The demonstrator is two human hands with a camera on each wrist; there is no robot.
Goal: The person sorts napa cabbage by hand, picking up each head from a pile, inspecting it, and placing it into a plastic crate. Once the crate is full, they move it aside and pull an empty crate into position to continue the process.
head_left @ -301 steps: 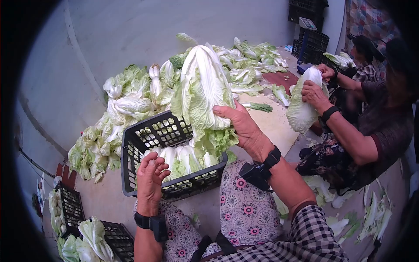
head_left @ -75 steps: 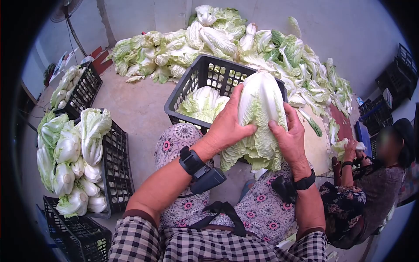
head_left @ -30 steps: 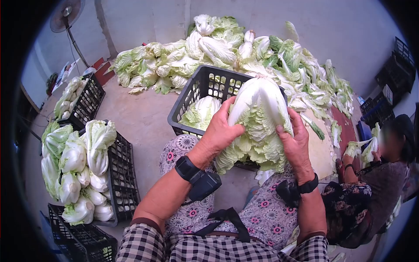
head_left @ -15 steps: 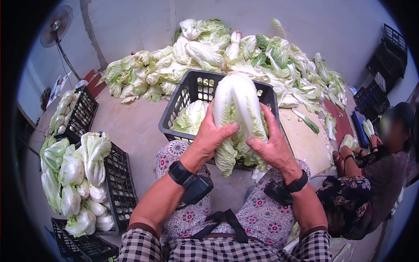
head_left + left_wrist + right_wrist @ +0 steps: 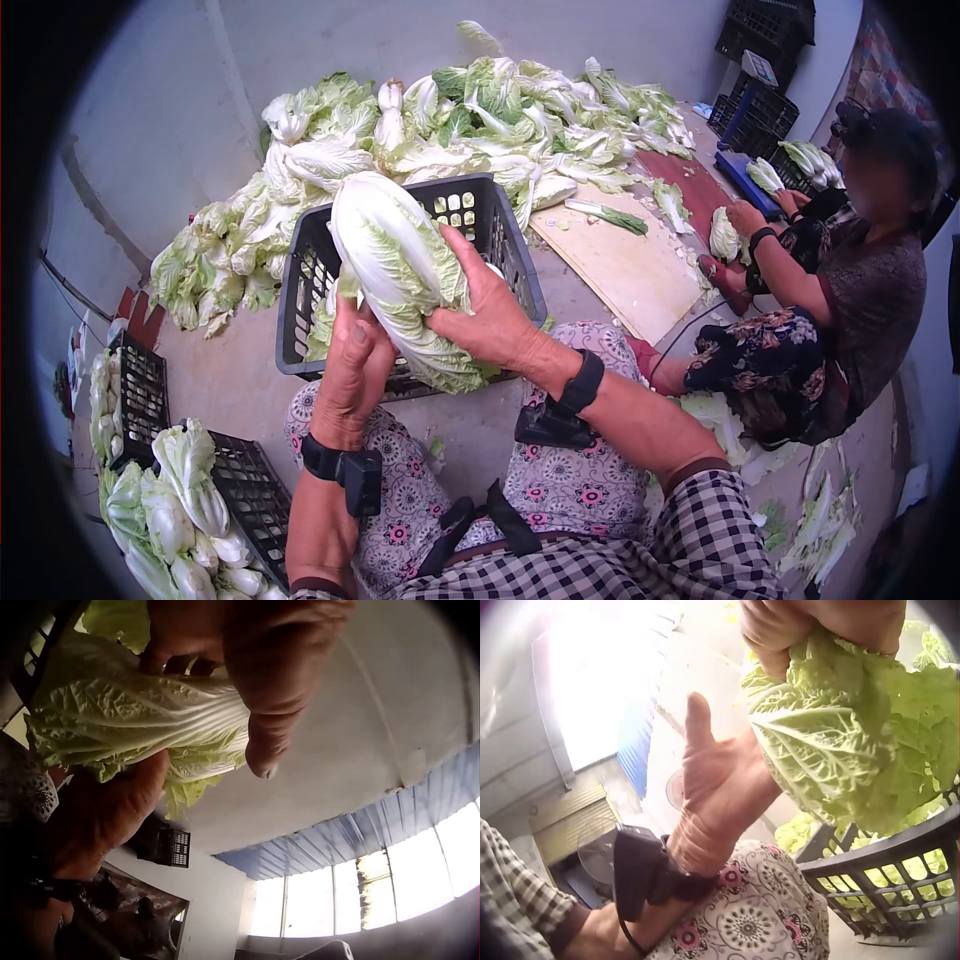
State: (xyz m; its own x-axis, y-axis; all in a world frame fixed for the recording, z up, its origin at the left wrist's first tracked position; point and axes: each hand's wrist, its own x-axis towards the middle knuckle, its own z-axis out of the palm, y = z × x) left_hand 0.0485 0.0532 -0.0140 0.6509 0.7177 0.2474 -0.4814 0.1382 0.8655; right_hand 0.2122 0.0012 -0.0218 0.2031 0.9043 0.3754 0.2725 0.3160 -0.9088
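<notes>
A Chinese cabbage point(image 5: 395, 260), white base up and leafy tip towards me, is held tilted over the black plastic crate point(image 5: 287, 325) in the head view. My right hand point(image 5: 495, 315) grips its leafy part, thumb on the near side. My left hand point(image 5: 355, 365) lies against the other side, thumb standing straight and apart from the leaves; its fingers are partly hidden behind the cabbage. The right wrist view shows the crinkled leaves point(image 5: 825, 742) under the right hand point(image 5: 825, 626), with the left thumb sticking out. More cabbage shows inside the crate.
A heap of cabbages and loose leaves point(image 5: 330, 160) lies along the wall. A pale board point(image 5: 620, 270) with a green leaf is right of the crate. Another person point(image 5: 860, 280) sits at the right, near a blue scale point(image 5: 745, 180). Filled crates point(image 5: 245, 500) stand at lower left.
The cabbage has turned and tilted leftwards; the left thumb has come off its front. The head view has swung right. Ten seconds ago the right hand alone held a cabbage, with more heads visible in the crate.
</notes>
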